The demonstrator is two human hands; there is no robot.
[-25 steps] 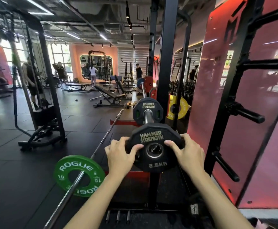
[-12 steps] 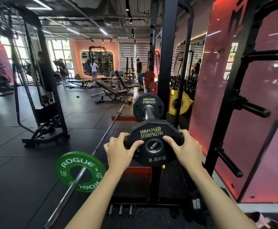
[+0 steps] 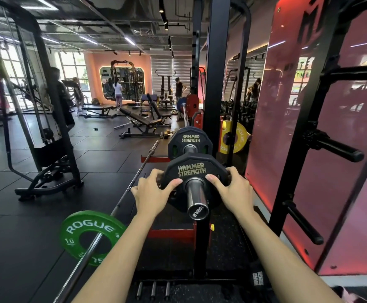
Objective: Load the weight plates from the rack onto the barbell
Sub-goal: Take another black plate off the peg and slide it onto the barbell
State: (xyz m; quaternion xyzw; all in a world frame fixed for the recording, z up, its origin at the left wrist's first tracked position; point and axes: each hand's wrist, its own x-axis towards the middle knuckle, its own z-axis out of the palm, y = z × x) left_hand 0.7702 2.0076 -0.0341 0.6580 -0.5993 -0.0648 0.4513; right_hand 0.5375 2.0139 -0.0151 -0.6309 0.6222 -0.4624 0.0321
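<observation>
Left hand (image 3: 151, 194), right hand (image 3: 235, 190) fingers clamp black plate (image 3: 192, 171) rim, plate threaded onto barbell sleeve (image 3: 196, 201); apparently seated.

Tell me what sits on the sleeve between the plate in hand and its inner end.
Only bare sleeve shows between the held black plate and the Hammer Strength plate already loaded further in; nothing else blocks the slide.

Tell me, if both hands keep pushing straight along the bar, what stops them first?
Probably the second Hammer Strength plate further along the sleeve; the held plate would meet it before either hand. Depth unclear.
</observation>
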